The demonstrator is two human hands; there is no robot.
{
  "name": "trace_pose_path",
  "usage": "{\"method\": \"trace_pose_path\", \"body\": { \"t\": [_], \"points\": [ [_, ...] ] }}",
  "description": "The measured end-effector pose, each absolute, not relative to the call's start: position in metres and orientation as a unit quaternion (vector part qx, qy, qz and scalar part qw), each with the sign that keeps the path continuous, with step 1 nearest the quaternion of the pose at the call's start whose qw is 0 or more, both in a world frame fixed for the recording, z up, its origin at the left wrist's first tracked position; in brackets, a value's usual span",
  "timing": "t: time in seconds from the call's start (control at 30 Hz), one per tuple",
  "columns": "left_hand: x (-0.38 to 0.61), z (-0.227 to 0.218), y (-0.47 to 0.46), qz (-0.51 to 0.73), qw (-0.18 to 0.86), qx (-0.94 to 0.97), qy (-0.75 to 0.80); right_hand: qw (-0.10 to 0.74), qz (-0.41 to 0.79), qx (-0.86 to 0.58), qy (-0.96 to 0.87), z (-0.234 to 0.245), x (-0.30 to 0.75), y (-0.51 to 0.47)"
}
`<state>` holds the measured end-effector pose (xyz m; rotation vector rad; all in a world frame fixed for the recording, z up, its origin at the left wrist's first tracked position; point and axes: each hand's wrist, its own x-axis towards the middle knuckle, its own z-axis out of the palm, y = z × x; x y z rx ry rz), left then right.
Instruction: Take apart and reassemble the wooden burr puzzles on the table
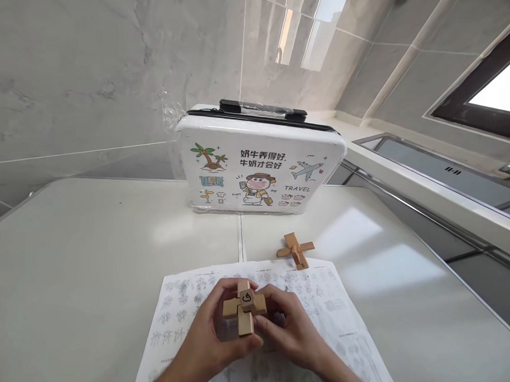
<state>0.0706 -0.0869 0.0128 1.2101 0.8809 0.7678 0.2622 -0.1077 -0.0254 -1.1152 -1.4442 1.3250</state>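
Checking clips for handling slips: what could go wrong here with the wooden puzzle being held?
1. The wooden cross puzzle is gripped by fingertips of the left hand and right hand; a piece might slip onto the printed sheet.
2. The hands cover part of that sheet, possibly hiding its diagrams.

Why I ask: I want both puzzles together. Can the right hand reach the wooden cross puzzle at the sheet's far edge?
Probably yes: the cross puzzle lies just beyond the right hand, nothing between; but that hand helps grip the held puzzle.
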Motion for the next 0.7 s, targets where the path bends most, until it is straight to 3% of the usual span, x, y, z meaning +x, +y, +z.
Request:
{"method": "trace_pose_path", "body": {
  "t": [0.7],
  "points": [
    [0.0679,0.0081,-0.0860,0.325,0.533,0.622,0.472,0.465,0.537,-0.428,-0.558,-0.0341,0.2607,-0.1123]
  ]
}}
